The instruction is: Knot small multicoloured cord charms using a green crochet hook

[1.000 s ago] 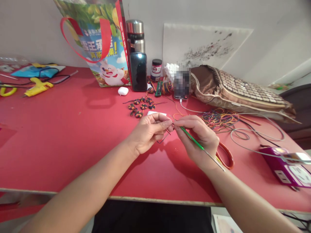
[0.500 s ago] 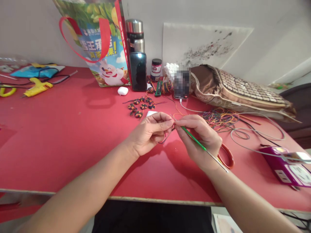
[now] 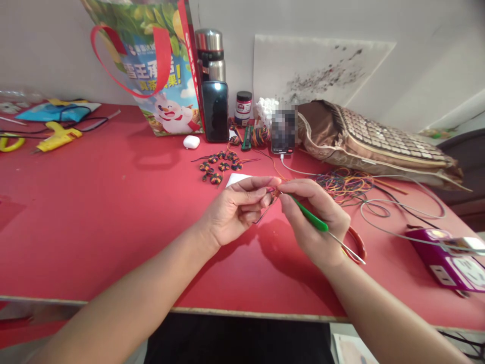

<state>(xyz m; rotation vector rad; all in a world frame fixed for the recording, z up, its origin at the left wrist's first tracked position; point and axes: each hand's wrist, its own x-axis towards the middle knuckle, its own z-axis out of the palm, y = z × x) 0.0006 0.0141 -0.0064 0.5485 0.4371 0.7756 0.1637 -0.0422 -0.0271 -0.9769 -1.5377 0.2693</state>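
Observation:
Above the middle of the red table (image 3: 94, 217) my two hands meet. My left hand (image 3: 235, 210) pinches thin coloured cords (image 3: 270, 194) between thumb and fingers. My right hand (image 3: 316, 222) grips a crochet hook with a green handle (image 3: 312, 218), its metal tail pointing back to the right and its tip at the cords. A dark strand hangs below my left fingers.
Several small woven multicoloured pieces (image 3: 220, 164) lie behind my hands. A tangle of coloured cords (image 3: 341, 182), orange-handled scissors (image 3: 358, 242), a purple power strip (image 3: 450, 258), a phone (image 3: 215, 111), a flask, a printed bag (image 3: 159, 65) and a yellow glue gun (image 3: 56, 136) sit around.
My right hand has slid up the hook toward its tip and tilted it flatter. My left fingers shifted slightly on the cords.

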